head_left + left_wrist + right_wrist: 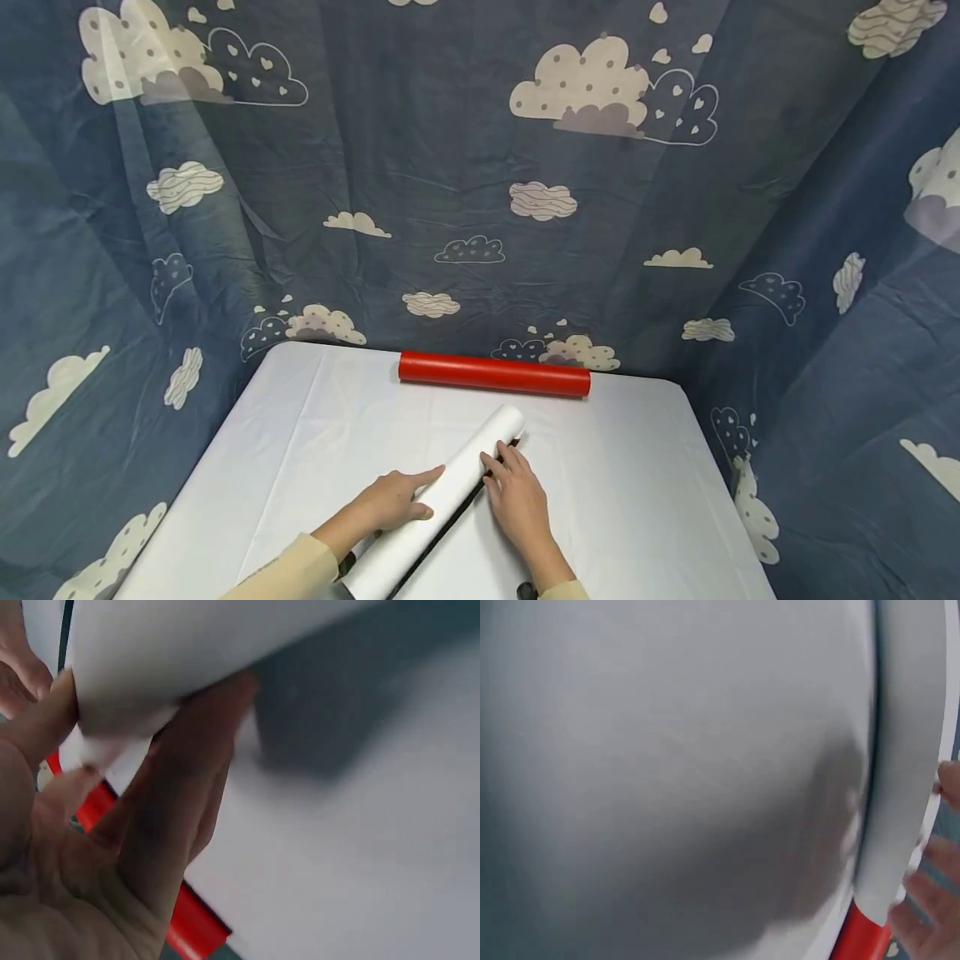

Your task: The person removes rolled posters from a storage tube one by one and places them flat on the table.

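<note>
A long white roll [442, 508], like rolled sheet material, lies slantwise on the white table, its far end pointing up and right. My left hand [397, 500] holds its left side. In the left wrist view the thumb [52, 712] lies against the roll [180, 652] and the fingers [187, 757] bend under its edge. On the other side, my right hand [519, 504] rests spread fingertips along the roll's right side, nearer the far end. A narrow black strip [457, 510] runs along that side, passing by those fingertips.
A red roll [495, 374] lies crosswise at the far edge of the white-covered table [622, 483]. Dark blue curtains [420, 133] with cloud prints surround the back and sides. In the right wrist view, the red roll [859, 937] appears past the white roll's end.
</note>
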A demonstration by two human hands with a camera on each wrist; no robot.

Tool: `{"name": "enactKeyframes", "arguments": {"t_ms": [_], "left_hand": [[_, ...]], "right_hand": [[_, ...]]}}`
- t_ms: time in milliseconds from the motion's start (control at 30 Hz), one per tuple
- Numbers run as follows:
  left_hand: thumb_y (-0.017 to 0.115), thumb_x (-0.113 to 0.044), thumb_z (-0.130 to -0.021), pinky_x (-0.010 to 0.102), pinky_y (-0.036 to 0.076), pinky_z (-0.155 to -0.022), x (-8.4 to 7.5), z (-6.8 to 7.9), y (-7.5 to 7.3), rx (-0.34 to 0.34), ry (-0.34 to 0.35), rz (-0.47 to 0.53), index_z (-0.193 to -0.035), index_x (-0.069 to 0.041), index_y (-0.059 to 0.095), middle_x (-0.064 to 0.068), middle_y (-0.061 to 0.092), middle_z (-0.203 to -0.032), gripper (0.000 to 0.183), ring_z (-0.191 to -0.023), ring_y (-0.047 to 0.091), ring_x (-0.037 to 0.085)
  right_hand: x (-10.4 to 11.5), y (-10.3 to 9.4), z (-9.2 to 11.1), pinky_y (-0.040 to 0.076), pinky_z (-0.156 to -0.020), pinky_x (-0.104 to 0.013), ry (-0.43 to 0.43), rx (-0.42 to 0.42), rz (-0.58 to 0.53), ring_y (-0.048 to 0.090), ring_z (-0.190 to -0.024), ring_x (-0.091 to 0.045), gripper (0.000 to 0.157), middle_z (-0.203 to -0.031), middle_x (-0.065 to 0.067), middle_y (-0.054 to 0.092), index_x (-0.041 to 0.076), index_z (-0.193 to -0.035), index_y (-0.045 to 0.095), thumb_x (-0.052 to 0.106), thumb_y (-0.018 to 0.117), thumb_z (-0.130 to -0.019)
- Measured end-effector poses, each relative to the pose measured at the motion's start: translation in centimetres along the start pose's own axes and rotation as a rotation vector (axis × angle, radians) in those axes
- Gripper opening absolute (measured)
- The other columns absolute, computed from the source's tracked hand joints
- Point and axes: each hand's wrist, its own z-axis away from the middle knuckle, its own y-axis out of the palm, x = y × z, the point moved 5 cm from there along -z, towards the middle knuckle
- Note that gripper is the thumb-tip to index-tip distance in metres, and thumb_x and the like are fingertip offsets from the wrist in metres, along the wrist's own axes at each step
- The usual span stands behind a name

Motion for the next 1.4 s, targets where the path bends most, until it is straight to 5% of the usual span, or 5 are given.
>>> {"name": "enactKeyframes", "arguments": {"t_ms": [167,333,667,1100,1400], "left_hand": [[0.072,-0.041,-0.089,0.032,0.050,-0.036,-0.7,-0.3,1.8,-0.050,-0.061,0.132,-0.154,-0.030,0.039,0.030,0.068,-0.108,0.074,-0.047,0.058,0.017],[0.071,-0.042,-0.090,0.034,0.050,-0.034,-2.0,-0.8,3.6,-0.093,-0.063,0.244,-0.156,-0.023,0.036,0.038,0.065,-0.107,0.077,-0.039,0.057,0.018],[0.067,-0.038,-0.094,0.037,0.051,-0.034,-4.2,-1.9,6.6,-0.145,-0.097,0.458,-0.159,-0.015,0.024,0.040,0.063,-0.100,0.082,-0.038,0.060,0.020],[0.066,-0.041,-0.094,0.037,0.053,-0.036,-4.5,-3.1,7.2,-0.182,-0.137,0.535,-0.160,-0.017,0.025,0.045,0.052,-0.128,0.081,-0.046,0.064,0.021],[0.069,-0.046,-0.090,0.035,0.051,-0.039,-4.9,-3.4,6.6,-0.251,-0.148,0.370,-0.157,-0.017,0.034,0.033,0.062,-0.114,0.081,-0.051,0.060,0.022]], "right_hand": [[-0.3,0.4,0.6,0.056,-0.089,-0.046,0.144,-0.014,-0.016,0.056,-0.126,-0.029,0.031,-0.140,-0.010,0.058,0.020,-0.119,0.074,0.036,0.069,-0.093],[-0.7,0.8,0.8,0.046,-0.060,-0.029,0.250,0.027,-0.031,0.056,-0.078,-0.015,0.033,-0.093,0.001,0.066,0.020,-0.123,0.072,0.035,0.069,-0.093],[-1.3,0.6,1.3,0.029,-0.040,-0.025,0.270,0.149,-0.034,0.036,-0.040,-0.010,0.052,-0.051,0.002,0.053,0.015,-0.142,0.057,0.015,0.067,-0.091],[-2.5,0.8,1.6,0.029,-0.039,-0.029,0.265,0.268,0.006,0.037,-0.040,-0.015,0.053,-0.046,0.002,0.042,0.017,-0.143,0.056,0.025,0.067,-0.091],[-3.4,1.5,1.1,0.034,-0.041,-0.033,0.254,0.346,0.039,0.041,-0.045,-0.018,0.054,-0.053,-0.003,0.049,0.016,-0.144,0.056,0.029,0.066,-0.092]]}}
